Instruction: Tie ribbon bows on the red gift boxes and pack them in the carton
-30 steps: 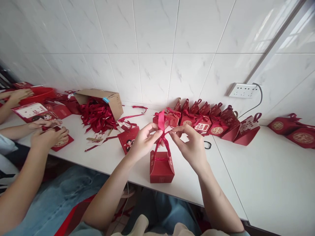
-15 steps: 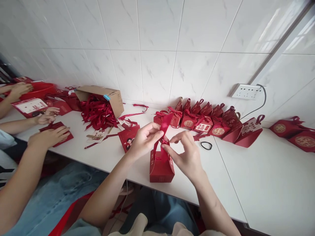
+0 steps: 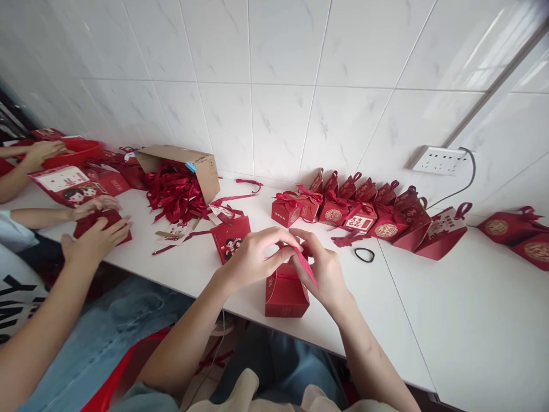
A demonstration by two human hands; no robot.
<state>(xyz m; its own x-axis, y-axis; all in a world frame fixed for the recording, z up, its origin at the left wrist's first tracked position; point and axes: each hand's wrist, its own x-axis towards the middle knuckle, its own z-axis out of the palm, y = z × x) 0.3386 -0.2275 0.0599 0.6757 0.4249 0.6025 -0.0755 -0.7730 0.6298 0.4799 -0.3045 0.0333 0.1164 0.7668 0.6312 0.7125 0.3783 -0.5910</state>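
Observation:
A red gift box (image 3: pixel 286 300) stands upright at the table's front edge, straight ahead of me. Above its top, my left hand (image 3: pixel 257 254) pinches a red ribbon (image 3: pixel 305 266) between thumb and fingers. My right hand (image 3: pixel 322 268) is closed on the same ribbon from the other side, and one ribbon end slants down across its palm. The fingertips meet, so the ribbon between them is partly hidden. Just left of the box lies a flat red card box (image 3: pixel 230 240) printed with cartoon figures.
Finished-looking red boxes with ribbon bows (image 3: pixel 360 220) line the wall. A cardboard carton (image 3: pixel 201 171) spills red ribbons (image 3: pixel 174 191). A black hair tie (image 3: pixel 364 255) lies on the white table (image 3: pixel 472 309). At left, a co-worker's hands (image 3: pixel 96 240) hold another box; a red basin (image 3: pixel 81 151) stands beyond.
The ribbon that stood up between my hands now slants down over my right palm. My hands have drawn together. The nearby co-worker's hands have closed in on their box.

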